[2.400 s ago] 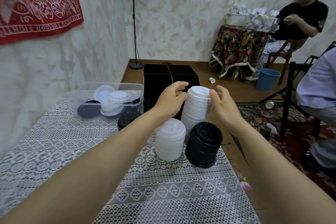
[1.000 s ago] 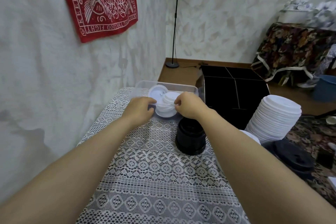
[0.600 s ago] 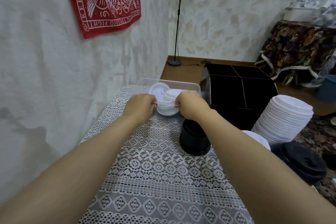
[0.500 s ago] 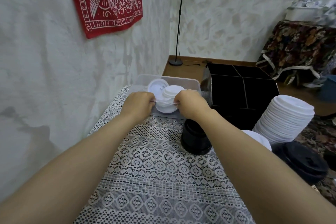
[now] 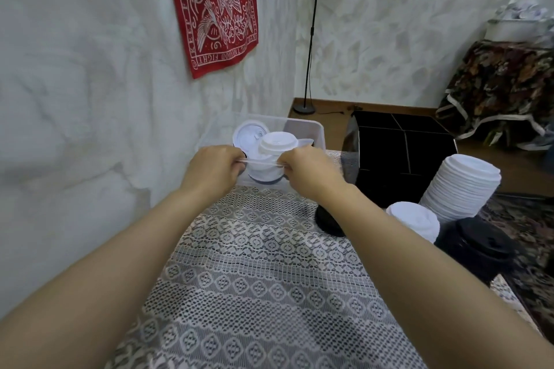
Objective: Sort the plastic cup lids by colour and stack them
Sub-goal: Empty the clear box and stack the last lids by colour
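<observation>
A clear plastic bin [image 5: 311, 132] stands at the far end of the lace-covered table [image 5: 257, 293]. My left hand [image 5: 214, 172] and my right hand [image 5: 308, 172] both grip its near rim. Inside lie white lids [image 5: 277, 144], one leaning upright [image 5: 248, 136] at the back; something dark shows beneath them. To the right stand a tall leaning stack of white lids [image 5: 461, 186], a short white stack [image 5: 415, 219], a black stack [image 5: 479, 246], and another black stack [image 5: 328, 220] partly hidden by my right forearm.
A black partitioned box [image 5: 401, 153] sits just beyond the table's right side. The wall with a red cloth hanging [image 5: 214, 6] runs along the left. A floor stand pole [image 5: 311, 33] and a floral-covered table [image 5: 506, 90] are at the back.
My hands left the tall white stack and took hold of the bin's near rim. Since then the bin has tilted toward me slightly and the view has shifted left.
</observation>
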The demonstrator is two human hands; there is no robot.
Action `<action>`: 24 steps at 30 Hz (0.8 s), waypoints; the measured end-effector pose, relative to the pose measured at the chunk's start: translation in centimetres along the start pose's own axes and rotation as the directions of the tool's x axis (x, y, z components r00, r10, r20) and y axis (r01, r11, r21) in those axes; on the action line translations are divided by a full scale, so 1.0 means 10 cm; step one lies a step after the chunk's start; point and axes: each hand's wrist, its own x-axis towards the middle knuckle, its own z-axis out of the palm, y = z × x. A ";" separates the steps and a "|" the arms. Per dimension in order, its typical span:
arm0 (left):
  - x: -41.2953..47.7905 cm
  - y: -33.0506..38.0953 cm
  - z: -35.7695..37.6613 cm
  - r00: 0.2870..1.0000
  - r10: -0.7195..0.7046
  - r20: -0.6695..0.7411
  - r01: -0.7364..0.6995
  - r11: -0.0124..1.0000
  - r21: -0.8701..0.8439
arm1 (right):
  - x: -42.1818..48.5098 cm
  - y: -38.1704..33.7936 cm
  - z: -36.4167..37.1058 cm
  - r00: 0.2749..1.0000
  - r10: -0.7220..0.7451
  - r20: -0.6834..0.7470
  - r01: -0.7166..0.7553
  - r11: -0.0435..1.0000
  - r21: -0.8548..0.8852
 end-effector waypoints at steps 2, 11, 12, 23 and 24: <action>-0.17 -0.01 -0.09 1.000 -0.006 0.005 0.006 1.000 -0.001 | -0.13 -0.10 0.00 1.000 -0.020 0.000 0.020 0.999 0.041; -0.90 -0.02 -0.40 1.000 -0.006 0.027 0.006 1.000 -0.030 | -0.76 -0.52 0.05 0.998 -0.069 -0.010 0.070 0.986 0.150; -0.98 -0.03 -0.43 1.000 -0.005 0.030 0.007 0.999 -0.038 | -0.83 -0.56 0.06 0.997 -0.072 -0.006 0.072 0.985 0.158; -1.72 -0.13 -0.47 0.995 -0.025 0.096 0.032 0.997 -0.076 | -1.43 -0.96 0.35 0.994 -0.111 0.020 0.105 0.977 0.187; -1.76 -0.14 -0.46 0.994 -0.024 0.110 0.032 0.997 -0.068 | -1.47 -0.98 0.37 0.993 -0.112 0.024 0.105 0.975 0.195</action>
